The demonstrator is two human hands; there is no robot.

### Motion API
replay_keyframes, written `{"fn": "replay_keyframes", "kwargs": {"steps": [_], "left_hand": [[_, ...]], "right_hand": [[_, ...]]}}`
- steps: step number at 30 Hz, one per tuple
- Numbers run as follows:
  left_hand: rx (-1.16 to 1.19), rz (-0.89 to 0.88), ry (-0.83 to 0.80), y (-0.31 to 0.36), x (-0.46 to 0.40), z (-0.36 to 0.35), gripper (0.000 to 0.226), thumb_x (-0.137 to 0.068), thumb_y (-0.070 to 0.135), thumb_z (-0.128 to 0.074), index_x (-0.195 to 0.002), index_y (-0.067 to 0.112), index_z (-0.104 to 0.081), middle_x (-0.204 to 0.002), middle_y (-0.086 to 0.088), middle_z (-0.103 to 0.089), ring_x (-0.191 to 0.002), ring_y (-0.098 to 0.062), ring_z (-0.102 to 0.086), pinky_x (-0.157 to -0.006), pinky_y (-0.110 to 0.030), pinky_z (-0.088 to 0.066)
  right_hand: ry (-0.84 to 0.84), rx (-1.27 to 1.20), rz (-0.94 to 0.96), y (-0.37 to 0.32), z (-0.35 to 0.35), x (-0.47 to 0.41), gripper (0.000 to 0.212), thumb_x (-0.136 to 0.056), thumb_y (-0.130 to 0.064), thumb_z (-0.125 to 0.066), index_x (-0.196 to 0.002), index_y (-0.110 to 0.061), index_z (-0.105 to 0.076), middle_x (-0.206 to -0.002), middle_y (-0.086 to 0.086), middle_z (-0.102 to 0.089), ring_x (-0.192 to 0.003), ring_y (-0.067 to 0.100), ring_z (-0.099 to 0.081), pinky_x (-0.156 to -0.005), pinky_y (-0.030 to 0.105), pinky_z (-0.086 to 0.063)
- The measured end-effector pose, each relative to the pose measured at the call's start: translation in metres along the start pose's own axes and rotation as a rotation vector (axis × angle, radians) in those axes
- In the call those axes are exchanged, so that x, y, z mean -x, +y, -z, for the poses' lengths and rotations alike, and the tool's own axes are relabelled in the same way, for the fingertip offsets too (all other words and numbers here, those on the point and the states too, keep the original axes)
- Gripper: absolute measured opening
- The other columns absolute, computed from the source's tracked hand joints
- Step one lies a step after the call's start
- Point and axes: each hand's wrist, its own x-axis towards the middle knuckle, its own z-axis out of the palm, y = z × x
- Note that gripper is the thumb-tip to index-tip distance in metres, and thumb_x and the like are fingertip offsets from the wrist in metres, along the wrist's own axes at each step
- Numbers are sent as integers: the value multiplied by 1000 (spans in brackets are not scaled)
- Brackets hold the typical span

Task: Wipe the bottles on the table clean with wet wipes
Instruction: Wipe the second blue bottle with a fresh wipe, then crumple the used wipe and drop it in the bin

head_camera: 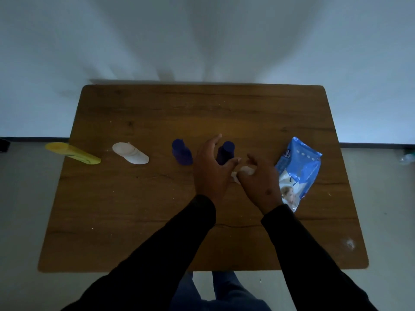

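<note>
sleeves [175,243] being held over counter [134,209] | left hand [211,171] grip being spread, nearer, just short of upright dark-blue bottle [225,152] | wet wipe [246,169] being pinched in right hand [260,182]

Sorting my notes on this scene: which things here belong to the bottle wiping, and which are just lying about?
Job: yellow bottle, white bottle, two blue bottles, wipe in right hand, wipes pack.
Lying about: clear bottle on floor.
</note>
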Motion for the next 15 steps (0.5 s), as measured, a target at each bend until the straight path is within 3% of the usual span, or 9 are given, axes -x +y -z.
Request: {"fn": "replay_keyframes", "kwargs": {"steps": [2,6,8,10,13,15], "left_hand": [[9,-15,-9,7,11,14,73,-78,36,-83,-141,23,-49,-142,9,-53,-129,3,-43,-102,-12,-35],[62,-58,22,30,32,46,71,-76,41,-82,-138,24,-51,-138,13,-54,-128,3,-48,-106,-27,-45],[113,-78,43,46,41,61,69,-76,39,-81,-136,23,-53,-136,11,-56,-126,0,-52,-104,-28,-48],[197,-81,48,62,49,77,62,-78,31,-81,-134,22,-56,-134,6,-60,-121,-2,-57,-99,-26,-51],[256,-144,6,83,60,100,61,-82,17,-80,-137,23,-54,-130,6,-63,-113,-8,-64,-88,-23,-55],[296,-199,-19,94,68,115,65,-82,9,-79,-140,22,-52,-126,8,-65,-109,-9,-66,-85,-25,-56]], "right_hand": [[75,7,32,-8,15,5,45,-87,-18,-70,-130,-8,-63,-124,7,-67,-114,20,-61,-86,20,-40],[200,-80,132,-42,45,15,21,-84,-8,-70,-105,-8,-74,-89,-6,-67,-81,7,-60,-65,-2,-37],[221,-175,218,-65,56,23,14,-84,-8,-71,-95,-15,-76,-84,-9,-70,-79,5,-65,-65,1,-43],[201,-297,291,-88,64,30,17,-84,-9,-73,-93,-23,-75,-85,-13,-71,-81,2,-69,-70,14,-53],[88,-502,355,-120,68,45,25,-86,-4,-72,-103,-23,-75,-90,-12,-73,-78,-7,-67,-65,10,-51],[12,-645,349,-136,62,51,23,-87,0,-70,-98,-19,-77,-89,-1,-76,-80,6,-72,-67,20,-56]]}}
